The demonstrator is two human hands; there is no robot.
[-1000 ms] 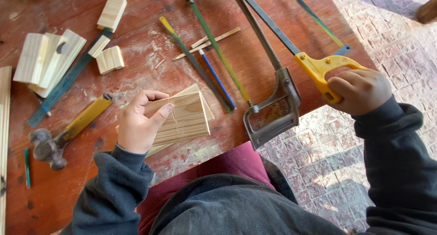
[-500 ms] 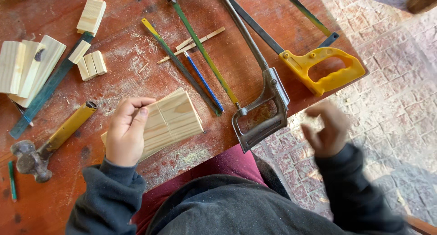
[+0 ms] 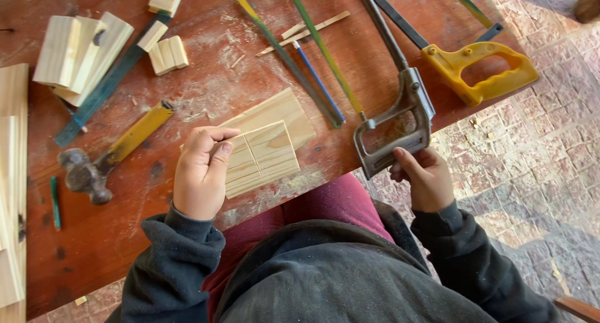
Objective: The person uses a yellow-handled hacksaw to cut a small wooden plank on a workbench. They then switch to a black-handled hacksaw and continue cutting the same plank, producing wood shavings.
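Observation:
My left hand (image 3: 201,171) holds a pale wooden block (image 3: 261,157) by its left end, just above the red-brown table (image 3: 125,235). A second flat wooden piece (image 3: 275,112) lies right behind the block. My right hand (image 3: 426,177) grips the lower edge of the grey metal hacksaw handle (image 3: 395,135) that juts over the table's front edge. The hacksaw frame runs up and away across the table. A handsaw with a yellow handle (image 3: 480,73) lies to the right of it, untouched.
A hammer with a yellow handle (image 3: 112,153) lies left of my left hand. Several pale wood offcuts (image 3: 78,54) sit at the far left, with a blue pencil (image 3: 319,82) and green strips (image 3: 322,48) in the middle. A tiled floor (image 3: 537,173) is to the right.
My right hand let go of the yellow saw handle, swung down and left, and now grips the hacksaw handle. My left hand stayed on the wooden block.

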